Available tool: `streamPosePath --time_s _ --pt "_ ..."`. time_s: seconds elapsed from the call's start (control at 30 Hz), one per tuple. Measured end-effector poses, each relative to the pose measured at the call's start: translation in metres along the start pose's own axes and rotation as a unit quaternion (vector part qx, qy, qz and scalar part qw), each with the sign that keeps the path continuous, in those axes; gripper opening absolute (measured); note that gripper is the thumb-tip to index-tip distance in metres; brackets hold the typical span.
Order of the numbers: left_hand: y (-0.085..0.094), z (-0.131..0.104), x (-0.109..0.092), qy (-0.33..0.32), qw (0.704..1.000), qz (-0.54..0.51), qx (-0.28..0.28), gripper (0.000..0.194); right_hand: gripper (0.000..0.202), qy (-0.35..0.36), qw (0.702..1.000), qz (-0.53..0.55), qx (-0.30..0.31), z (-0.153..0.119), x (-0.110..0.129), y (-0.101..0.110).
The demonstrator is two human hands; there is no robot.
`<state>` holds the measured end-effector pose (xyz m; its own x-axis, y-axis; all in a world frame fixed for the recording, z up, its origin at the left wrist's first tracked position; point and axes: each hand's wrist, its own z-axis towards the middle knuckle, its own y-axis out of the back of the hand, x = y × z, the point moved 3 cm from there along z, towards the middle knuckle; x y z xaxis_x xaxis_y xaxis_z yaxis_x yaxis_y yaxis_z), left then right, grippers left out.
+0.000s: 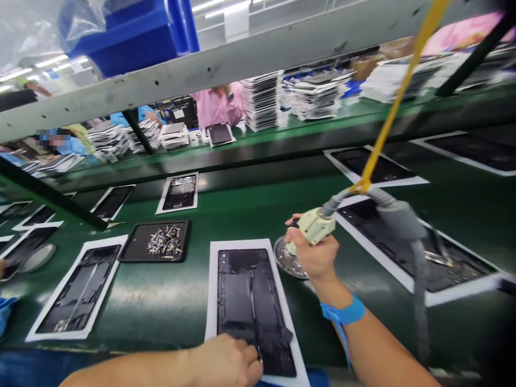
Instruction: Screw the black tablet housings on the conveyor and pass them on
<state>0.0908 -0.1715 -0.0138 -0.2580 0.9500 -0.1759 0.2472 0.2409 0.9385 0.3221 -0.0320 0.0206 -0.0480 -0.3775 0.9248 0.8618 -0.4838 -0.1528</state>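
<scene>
My right hand (316, 252) is wrapped round a pale green hand-held tool (316, 224) with a grey hose, hung from a yellow strap. Just below the tool is a round perforated metal disc (289, 260); I cannot tell whether they are joined. My left hand (226, 361) is closed at the lower edge of a black tablet housing (237, 290) lying on white paper (213, 269). Its fingertips press together by the lower end of a thin dark strip (253, 301) on the housing. What they pinch is hidden. A blue band (344, 312) circles my right wrist.
A black tray (135, 242) of small parts stands left of centre. Several housings on paper lie along the green bench (161, 301), including a large one (387, 242) at right. A grey rail (226, 59) crosses overhead, with blue bins (137, 32) above. Co-workers sit behind stacks (260, 102).
</scene>
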Motion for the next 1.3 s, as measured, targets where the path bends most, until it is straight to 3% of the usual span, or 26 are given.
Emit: streamPosePath --time_s 0.1,0.17,0.27,0.37,0.47,0.53,0.8,0.93,1.03,1.1,1.17,1.23,1.3 --pt "0.011 -0.004 0.004 -0.014 0.999 -0.039 -0.031 0.017 0.028 0.008 1.0 -0.02 -0.013 0.0 0.0 0.002" --pt "0.022 -0.014 0.021 0.01 0.994 -0.087 -0.064 0.024 0.022 0.021 0.999 -0.032 -0.017 0.0 -0.001 0.004" --pt "0.04 -0.05 0.079 0.163 0.969 -0.118 -0.14 0.017 0.018 0.043 0.998 -0.051 -0.011 0.0 0.0 0.004" --pt "0.053 -0.104 0.154 0.387 0.901 -0.067 -0.184 0.017 0.02 0.057 0.996 -0.062 -0.001 0.0 0.002 0.004" --pt "0.057 -0.144 0.208 0.49 0.859 -0.067 -0.136 0.018 0.019 0.051 0.996 -0.071 0.002 0.0 0.003 0.003" --pt "0.056 -0.155 0.224 0.501 0.856 -0.088 -0.094 0.017 0.018 0.049 0.996 -0.069 0.0 0.0 0.002 0.002" --pt "0.052 -0.133 0.221 0.541 0.837 -0.074 -0.038 0.015 0.015 0.061 0.995 -0.076 0.002 -0.001 -0.003 0.003" --pt "0.052 -0.132 0.226 0.561 0.822 -0.094 -0.044 0.013 0.016 0.072 0.995 -0.072 0.003 -0.001 -0.003 0.005" --pt "0.058 -0.147 0.229 0.558 0.814 -0.119 -0.113 0.01 0.021 0.082 0.993 -0.08 0.002 0.0 -0.001 0.005" --pt "0.065 -0.159 0.228 0.553 0.797 -0.154 -0.187 0.007 0.019 0.079 0.993 -0.084 -0.003 0.0 0.001 0.005" --pt "0.07 -0.166 0.224 0.534 0.774 -0.212 -0.266 0.016 0.012 0.069 0.994 -0.08 -0.003 -0.001 0.001 0.004" --pt "0.07 -0.158 0.215 0.493 0.761 -0.272 -0.322 0.031 0.008 0.058 0.996 -0.07 -0.002 -0.001 0.0 0.004" --pt "0.064 -0.134 0.203 0.445 0.772 -0.3 -0.342 0.035 0.009 0.046 0.997 -0.062 -0.001 -0.001 -0.002 0.004"
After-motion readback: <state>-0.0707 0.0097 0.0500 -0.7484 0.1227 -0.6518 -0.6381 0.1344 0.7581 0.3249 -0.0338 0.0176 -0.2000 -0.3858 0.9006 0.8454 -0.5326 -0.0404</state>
